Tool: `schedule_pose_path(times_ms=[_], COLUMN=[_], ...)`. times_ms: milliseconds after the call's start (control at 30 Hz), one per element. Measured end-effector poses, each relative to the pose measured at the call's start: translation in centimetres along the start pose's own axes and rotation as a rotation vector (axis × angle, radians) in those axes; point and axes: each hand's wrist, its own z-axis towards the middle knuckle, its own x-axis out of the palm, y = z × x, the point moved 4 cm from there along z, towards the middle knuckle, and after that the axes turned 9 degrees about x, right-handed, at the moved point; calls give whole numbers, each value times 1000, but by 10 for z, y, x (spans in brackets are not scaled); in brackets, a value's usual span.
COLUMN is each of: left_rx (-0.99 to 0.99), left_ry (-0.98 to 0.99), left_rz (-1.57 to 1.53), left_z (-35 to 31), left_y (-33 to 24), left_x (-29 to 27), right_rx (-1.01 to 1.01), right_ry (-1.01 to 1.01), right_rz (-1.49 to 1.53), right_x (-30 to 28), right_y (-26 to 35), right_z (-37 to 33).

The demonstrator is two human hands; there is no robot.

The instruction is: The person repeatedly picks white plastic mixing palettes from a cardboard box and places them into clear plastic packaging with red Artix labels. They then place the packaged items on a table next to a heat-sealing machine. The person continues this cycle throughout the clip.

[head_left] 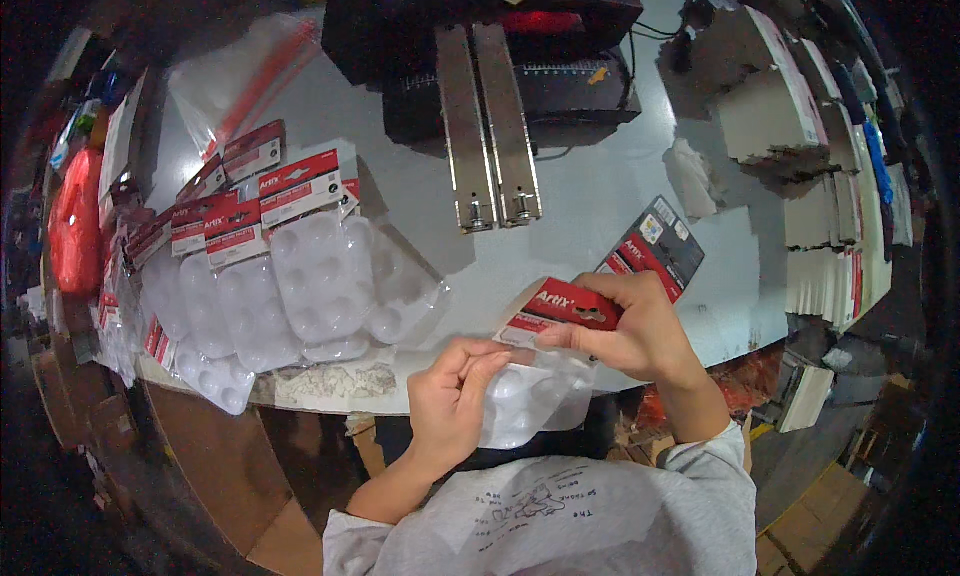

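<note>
Several white moulded plastic palettes (325, 276), glossy and dimpled with round wells, lie overlapping at the left of the pale, smooth surface (600, 191), their red-and-white header cards pointing away from the person. Behind them lies a limp, clear plastic bag (240, 76) with a red strip. Right of that pile, at the near edge, the left hand (450, 391) is narrow, thumb and forefinger pinched together at the left side of the packed palette (513, 404), just below its card; whether they grip the film or the card's corner I cannot tell. This palette hangs between the two hands, rounded and filmy, its long axis slanting from lower left up to the right. At its upper end, the stiff, folded header card (572, 304) sits nearer the right hand, which holds it with the thumb across the front and the fingers behind. Farther off, between the hands, two straight metal rails (488, 126) jut from a dark machine. Beyond the right hand a flat, dark-and-red card (660, 241) lies slantwise; then comes crumpled white paper (693, 179), and finally stacked cards (775, 116) with crisp, pale edges
</note>
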Motion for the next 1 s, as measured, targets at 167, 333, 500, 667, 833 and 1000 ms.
schedule_pose_path(times_ms=[167,333,500,667,833,1000], left_rx=[88,154,180,113,177,113], left_ry=[-2,-2,-205,-268,-265,-331], left_rz=[231,338,238,128,208,193], left_z=[3,3,9,11,8,12], left_y=[2,2,3,8,2,7], left_x=[-5,-5,-19,-25,-27,-27], right_rx=[-64,-159,-123,161,150,151], right_ry=[72,37,-116,278,294,271], right_rz=[-41,-126,24,407,601,601], right_x=[3,6,-11,15,28,28], right_y=[7,8,-14,-42,-42,-36], right_z=[1,2,5,-4,-12,-9])
